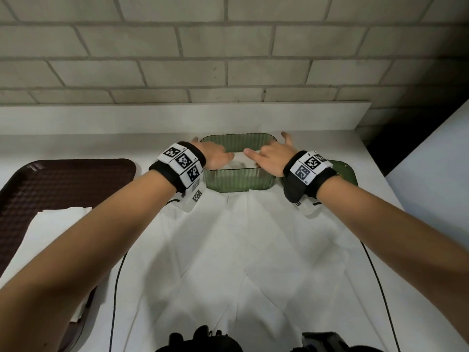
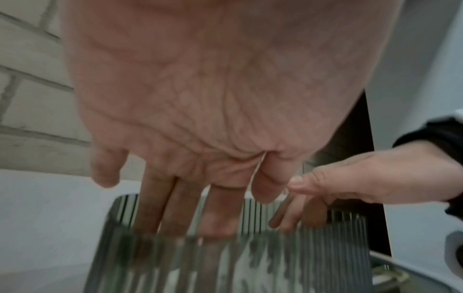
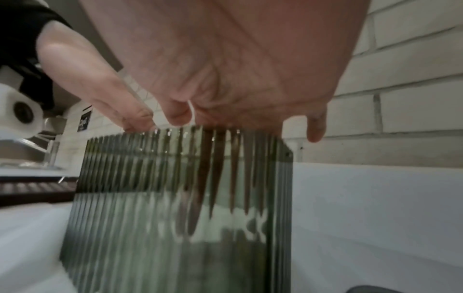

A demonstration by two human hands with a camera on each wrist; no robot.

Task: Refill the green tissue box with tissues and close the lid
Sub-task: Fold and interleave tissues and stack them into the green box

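The green ribbed see-through tissue box [image 1: 238, 180] stands open on the white counter near the wall. Both hands reach down into it from above. My left hand [image 1: 215, 156] has straight fingers [image 2: 175, 202] dipping inside the box [image 2: 250, 263] at its left end. My right hand [image 1: 269, 154] does the same at the right end, its fingers showing brown through the ribbed wall [image 3: 175, 218]. White tissue [image 1: 238, 164] lies low inside under the fingers. The green lid [image 1: 347, 174] lies flat on the counter right of the box, partly under my right wrist.
A dark brown tray [image 1: 50, 184] sits at the left with a stack of white tissues [image 1: 50, 229] on it. A large white sheet [image 1: 241, 250] covers the counter in front of the box. A brick wall stands close behind; the counter ends at the right.
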